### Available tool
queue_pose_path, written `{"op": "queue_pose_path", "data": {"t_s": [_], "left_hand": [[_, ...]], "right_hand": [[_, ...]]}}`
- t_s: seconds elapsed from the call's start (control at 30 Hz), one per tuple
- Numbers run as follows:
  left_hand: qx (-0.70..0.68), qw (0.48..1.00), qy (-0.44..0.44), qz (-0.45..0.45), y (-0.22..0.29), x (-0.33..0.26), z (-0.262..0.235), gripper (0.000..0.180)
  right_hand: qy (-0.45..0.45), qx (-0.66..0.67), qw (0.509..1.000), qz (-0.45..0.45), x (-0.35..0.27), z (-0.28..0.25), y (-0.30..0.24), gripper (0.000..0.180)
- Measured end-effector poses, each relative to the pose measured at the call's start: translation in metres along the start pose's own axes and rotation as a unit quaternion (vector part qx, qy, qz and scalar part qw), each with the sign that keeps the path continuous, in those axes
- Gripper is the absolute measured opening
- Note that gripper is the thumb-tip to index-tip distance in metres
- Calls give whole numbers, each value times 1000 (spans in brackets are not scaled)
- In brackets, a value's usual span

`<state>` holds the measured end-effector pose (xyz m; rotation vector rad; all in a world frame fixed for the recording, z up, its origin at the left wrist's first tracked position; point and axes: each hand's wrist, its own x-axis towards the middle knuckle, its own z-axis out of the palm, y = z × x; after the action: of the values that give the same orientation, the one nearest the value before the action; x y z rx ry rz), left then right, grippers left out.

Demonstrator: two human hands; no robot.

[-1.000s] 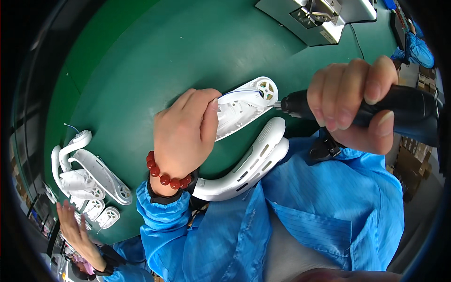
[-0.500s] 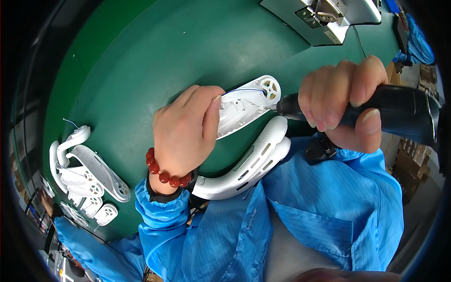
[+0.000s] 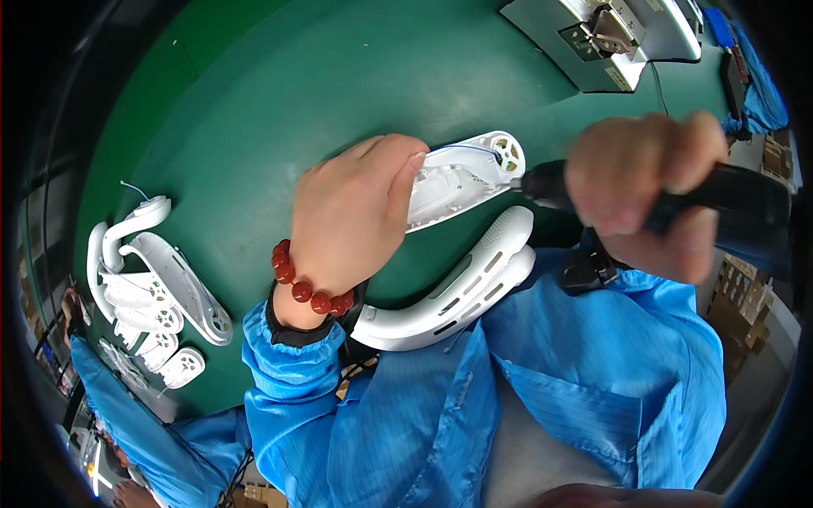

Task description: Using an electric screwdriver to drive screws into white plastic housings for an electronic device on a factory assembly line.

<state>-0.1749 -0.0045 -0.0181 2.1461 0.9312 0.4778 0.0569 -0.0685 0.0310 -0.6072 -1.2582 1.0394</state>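
An open white plastic shell [image 3: 449, 193] lies on the table in front of me, its hollow side facing up. A round spoked part [image 3: 508, 154] sits in its right end, and a thin blue wire runs along its far rim. My left hand [image 3: 356, 199], closed, pinches the shell's left end and covers it. In my right hand [image 3: 639, 186], blurred by motion, is a black electric screwdriver [image 3: 542, 183], held level. Its tip is at the shell's right edge; whether it touches a screw I cannot tell. Nearer me rests a curved white slotted housing [image 3: 449, 296].
Several similar white parts [image 3: 161, 296] are grouped on the left of the green table [image 3: 254, 102]. A grey metal machine [image 3: 584, 42] stands at the far right with a cable beside it. Another person's blue sleeve [image 3: 127, 398] reaches in at the lower left.
The whole view has shifted slightly. My right hand and the screwdriver have become blurred, the tip still at the shell's right edge. The other person's arm at lower left has moved.
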Motion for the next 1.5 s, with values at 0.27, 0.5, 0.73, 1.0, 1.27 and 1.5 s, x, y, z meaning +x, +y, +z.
{"op": "queue_pose_path", "data": {"t_s": [0.27, 0.5, 0.73, 1.0, 1.27, 1.5], "left_hand": [[-140, 974, -132, -117, -19, 26, -14, 25], [-128, 970, -141, -152, -15, 29, -18, 27], [-122, 973, -140, -136, -15, 30, -17, 25], [-102, 977, -123, -139, -10, 27, -17, 25], [-30, 991, -97, -86, -11, 26, -22, 23], [312, 931, 188, 9, -32, 93, -85, 21]], "right_hand": [[-48, 77, 995, -36, 29, -14, -4, 33], [101, 57, 993, 22, 46, 25, 28, 22], [143, 83, 984, 66, 47, 17, 36, 23], [171, 128, 972, 94, 45, 16, 46, 19], [186, 68, 978, 72, 53, 21, 19, 14], [217, -112, 948, -206, 72, -61, -31, 19]]}}
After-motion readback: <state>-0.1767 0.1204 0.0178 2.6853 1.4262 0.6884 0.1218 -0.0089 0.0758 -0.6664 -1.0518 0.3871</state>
